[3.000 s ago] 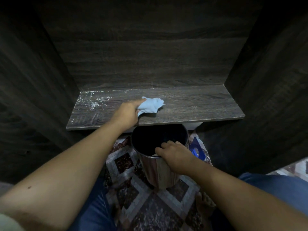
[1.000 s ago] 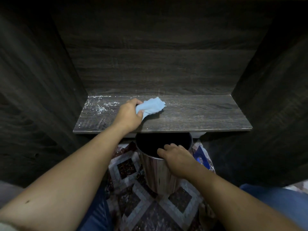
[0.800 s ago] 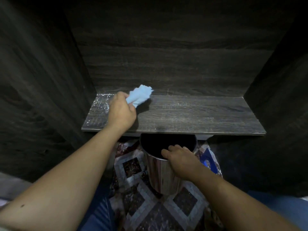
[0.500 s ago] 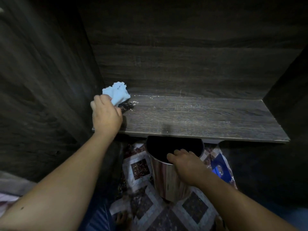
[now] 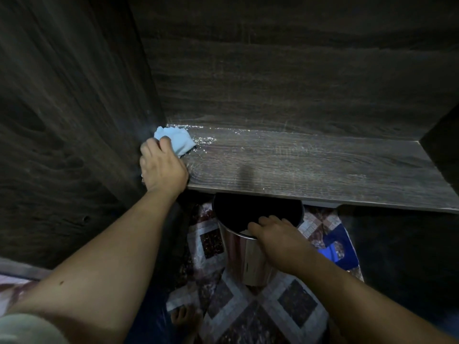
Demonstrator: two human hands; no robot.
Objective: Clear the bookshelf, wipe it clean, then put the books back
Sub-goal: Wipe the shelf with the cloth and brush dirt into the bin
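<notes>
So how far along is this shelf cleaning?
Cleared: the shelf holds no books. In hand: the left hand holds a blue cloth in the back-left corner, white crumbs lying beside it, while the right hand grips the rim of a metal bin below the front edge. Left: wipe up those crumbs, then return the books, none of which are in view.

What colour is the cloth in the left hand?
Light blue cloth, seen in the head view.

Setting: domestic room, seen at floor level. Evidence: dark wood-grain laminate bookshelf (image 5: 310,167), white dust specks (image 5: 206,139) near its back edge; red, grey and cream diamond-patterned carpet (image 5: 260,319) below; small shiny cylindrical metal waste bin (image 5: 246,259) standing on it; bare foot (image 5: 183,319) on carpet.
</notes>
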